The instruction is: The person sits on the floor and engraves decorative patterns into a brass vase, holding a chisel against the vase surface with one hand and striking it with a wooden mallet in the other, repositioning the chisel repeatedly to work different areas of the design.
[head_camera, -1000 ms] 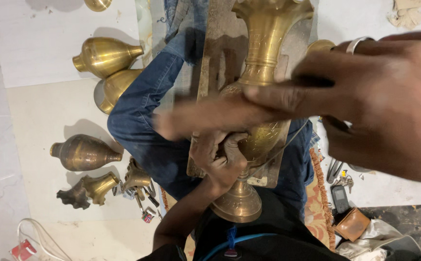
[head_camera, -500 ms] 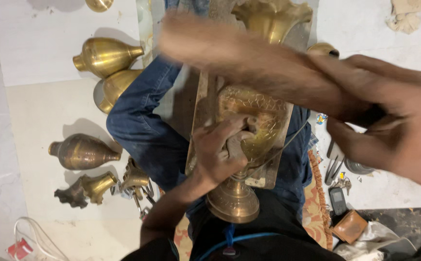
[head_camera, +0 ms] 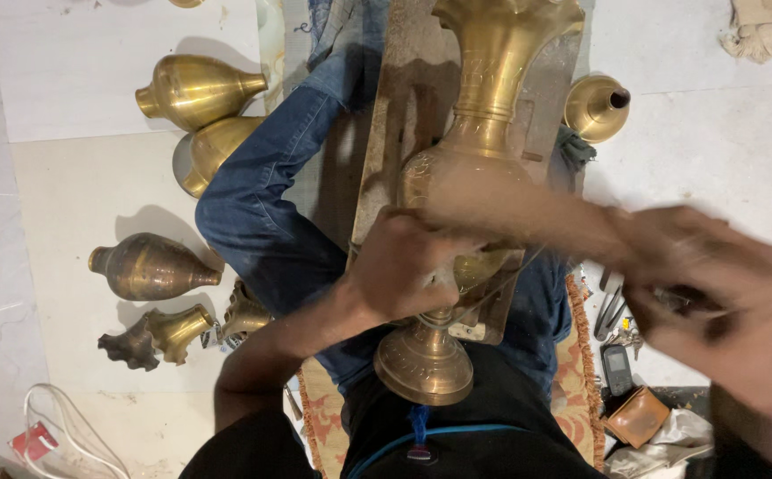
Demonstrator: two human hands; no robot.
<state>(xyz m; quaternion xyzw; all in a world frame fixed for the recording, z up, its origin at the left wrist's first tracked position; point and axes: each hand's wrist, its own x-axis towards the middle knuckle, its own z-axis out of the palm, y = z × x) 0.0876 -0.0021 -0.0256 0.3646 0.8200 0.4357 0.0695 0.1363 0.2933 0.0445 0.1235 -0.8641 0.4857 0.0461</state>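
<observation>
A tall engraved brass vase lies on a wooden board across my jeans-clad legs, with its round foot towards me. My left hand is a fist pressed on the vase's belly, and it seems to pinch a small grey tool that is mostly hidden. My right hand is blurred at the right, closed on a long tan wooden stick. The stick is smeared by motion and reaches across the belly toward my left hand.
Brass vase bodies and flared brass pieces lie on the white floor at left. A brass cone sits right of the board. Small tools, a phone and a brown case lie lower right.
My right hand has swung the stick from high over the vase's neck down and to the right, onto the belly. My left hand stays on the belly.
</observation>
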